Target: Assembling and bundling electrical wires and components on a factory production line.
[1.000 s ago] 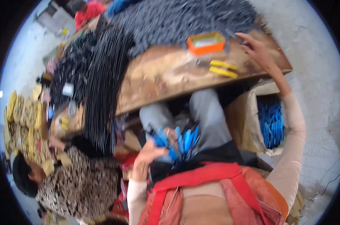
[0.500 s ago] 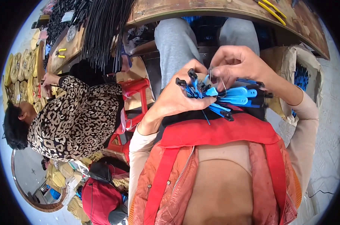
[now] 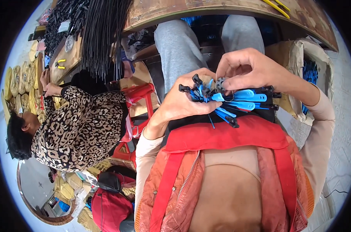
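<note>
A red apron [image 3: 226, 137] crosses the wearer's waist. Just beyond it, above the lap, the left hand [image 3: 185, 102] has its fingers curled closed around a bundle of blue strips [image 3: 243, 105] with black ends, spreading rightward; the palm hides their middles. The right hand's [image 3: 247, 69] thumb and fingers bend close together at a small dark disc [image 3: 220, 82]; its tips are partly hidden, so whether they pinch it cannot be told. The right forearm partly covers a carton [image 3: 296, 63] of blue pieces. Left, a co-worker [image 3: 77, 131] sits, hands too small to read. Beyond, the top edge crops yellow pliers [image 3: 277, 8] on a table [image 3: 206, 5].
</note>
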Tool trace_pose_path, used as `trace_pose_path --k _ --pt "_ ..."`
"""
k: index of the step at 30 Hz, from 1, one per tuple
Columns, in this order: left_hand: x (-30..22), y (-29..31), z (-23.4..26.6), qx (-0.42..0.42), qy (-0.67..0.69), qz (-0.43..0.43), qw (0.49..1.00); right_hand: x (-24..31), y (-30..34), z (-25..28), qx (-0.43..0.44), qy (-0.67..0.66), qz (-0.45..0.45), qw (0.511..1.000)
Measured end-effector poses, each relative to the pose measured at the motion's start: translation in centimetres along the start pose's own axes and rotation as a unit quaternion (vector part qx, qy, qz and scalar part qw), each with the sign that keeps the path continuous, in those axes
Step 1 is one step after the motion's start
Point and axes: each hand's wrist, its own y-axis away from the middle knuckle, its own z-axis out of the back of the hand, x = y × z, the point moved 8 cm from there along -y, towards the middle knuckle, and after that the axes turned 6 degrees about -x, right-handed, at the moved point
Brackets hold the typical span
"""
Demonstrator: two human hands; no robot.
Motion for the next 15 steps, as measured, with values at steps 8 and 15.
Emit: trace_pose_path --k 8,15 --pt "0.1 -0.4 1.0 -0.024 0.002 -0.007 1.0 -0.4 -0.3 0.3 -0.043 -0.072 -0.052 0.995" --pt "0.8 -0.7 1.8 -0.006 0.071 0.136 0.988 0.5 -1.8 1.2 -0.031 -0.026 0.007 0.999"
